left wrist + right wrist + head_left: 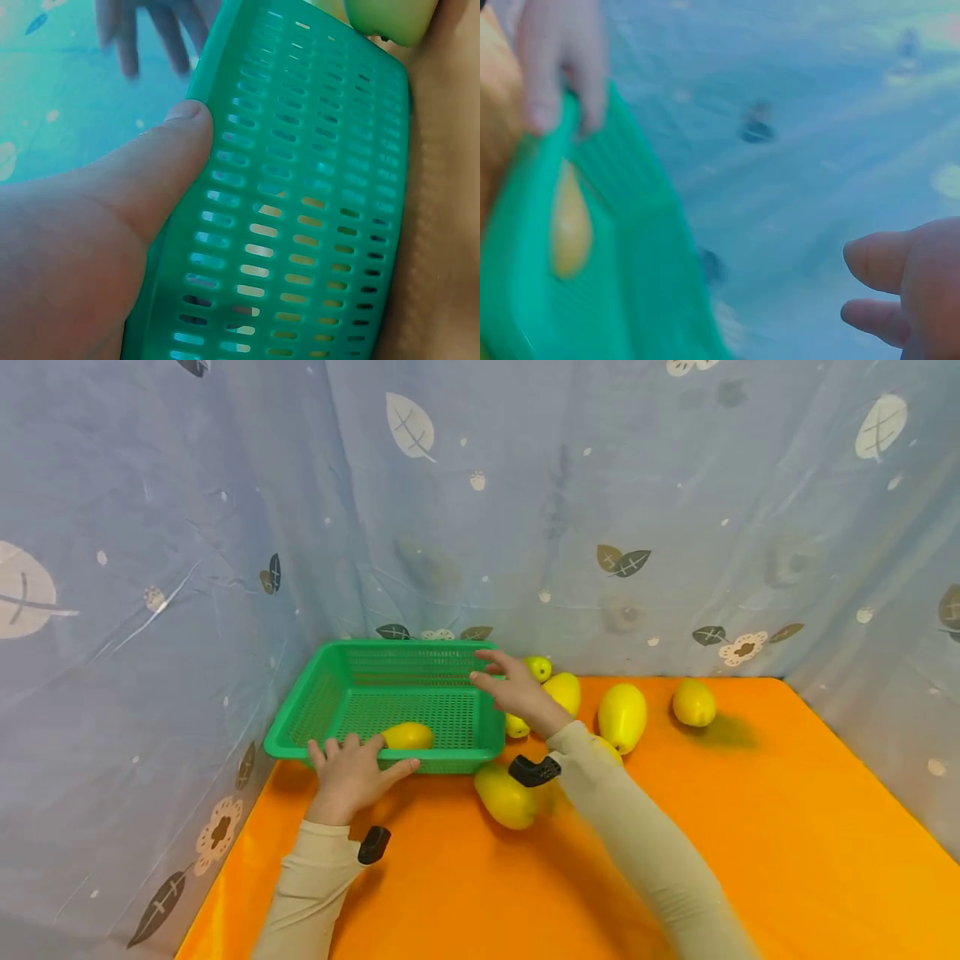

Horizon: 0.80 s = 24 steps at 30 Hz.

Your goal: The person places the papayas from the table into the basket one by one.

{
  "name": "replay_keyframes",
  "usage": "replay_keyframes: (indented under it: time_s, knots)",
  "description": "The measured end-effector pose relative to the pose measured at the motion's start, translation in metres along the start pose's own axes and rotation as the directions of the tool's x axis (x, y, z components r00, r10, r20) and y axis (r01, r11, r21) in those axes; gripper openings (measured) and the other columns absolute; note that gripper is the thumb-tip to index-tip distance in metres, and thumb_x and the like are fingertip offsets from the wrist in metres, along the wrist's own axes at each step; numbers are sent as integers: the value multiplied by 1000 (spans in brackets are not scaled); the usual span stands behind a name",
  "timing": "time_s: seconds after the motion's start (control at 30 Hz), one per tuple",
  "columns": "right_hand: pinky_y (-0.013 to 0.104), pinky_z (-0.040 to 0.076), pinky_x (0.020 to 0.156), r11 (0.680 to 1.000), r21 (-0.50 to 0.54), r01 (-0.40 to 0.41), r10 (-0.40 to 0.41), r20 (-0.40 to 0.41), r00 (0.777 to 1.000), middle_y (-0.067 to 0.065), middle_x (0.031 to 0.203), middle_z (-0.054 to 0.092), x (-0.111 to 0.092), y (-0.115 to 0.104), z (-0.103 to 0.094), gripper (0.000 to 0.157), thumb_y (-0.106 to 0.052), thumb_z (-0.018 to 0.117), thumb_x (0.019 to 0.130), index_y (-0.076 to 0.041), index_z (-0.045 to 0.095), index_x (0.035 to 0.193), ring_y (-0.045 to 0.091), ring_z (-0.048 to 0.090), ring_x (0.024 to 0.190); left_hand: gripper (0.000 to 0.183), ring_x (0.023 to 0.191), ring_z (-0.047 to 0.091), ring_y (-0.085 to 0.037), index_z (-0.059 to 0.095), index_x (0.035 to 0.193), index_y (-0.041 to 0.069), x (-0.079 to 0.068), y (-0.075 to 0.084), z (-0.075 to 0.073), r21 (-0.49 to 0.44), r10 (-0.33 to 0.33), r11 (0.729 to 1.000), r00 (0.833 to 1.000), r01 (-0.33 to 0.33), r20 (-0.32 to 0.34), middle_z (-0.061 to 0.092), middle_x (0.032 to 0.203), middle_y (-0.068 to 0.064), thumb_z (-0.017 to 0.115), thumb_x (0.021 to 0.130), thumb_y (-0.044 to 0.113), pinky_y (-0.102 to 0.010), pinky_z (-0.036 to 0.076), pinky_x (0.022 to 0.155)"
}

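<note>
A green plastic basket [386, 765] with slotted walls stands at the back left of the orange table. Inside it, by the near wall, lies one smooth yellow oval fruit [408, 736]. My left hand [351, 779] grips the basket's near rim; in the left wrist view the thumb [176, 146] lies against the outside of the wall. Over the basket's right end is my right hand [517, 689], fingers loosely extended and holding nothing. The right wrist view shows its fingers [877, 262] apart from the basket, with only curtain behind them.
Several yellow oblong fruits lie right of the basket, among them a large one [622, 717] and one farther right [693, 702]. Another fruit [506, 797] sits by the basket's near right corner. A patterned blue-grey curtain [525, 527] encloses the orange table [787, 827].
</note>
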State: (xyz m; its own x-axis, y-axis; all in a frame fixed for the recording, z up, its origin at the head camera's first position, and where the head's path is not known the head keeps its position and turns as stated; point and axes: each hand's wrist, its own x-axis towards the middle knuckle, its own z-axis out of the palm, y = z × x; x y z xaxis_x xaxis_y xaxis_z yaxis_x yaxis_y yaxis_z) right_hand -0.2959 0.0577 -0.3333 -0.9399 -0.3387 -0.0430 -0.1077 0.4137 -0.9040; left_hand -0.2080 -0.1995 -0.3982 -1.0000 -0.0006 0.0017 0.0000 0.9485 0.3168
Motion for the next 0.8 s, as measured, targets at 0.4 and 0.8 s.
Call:
replay_keyframes:
  time_s: [0.4,0.8]
  knots:
    - [50,48,111,990,91,-111,129,-232,964,23,167,23,-70,55,-142,68,-40,44,109,-18,15,166,45,34,149,85,124,34,-61,58,141,7,-1,-3,-4,5,8,1000,1000,-8,7,52,132,-32,58,90,74,-82,-2,112]
    - [40,54,102,946,223,-235,303,-352,886,25,169,15,-93,138,-161,78,-51,40,106,-13,7,166,48,32,149,81,125,37,-61,61,137,10,-3,-1,2,34,4,999,1000,-3,-28,55,130,-30,59,89,74,-82,2,112]
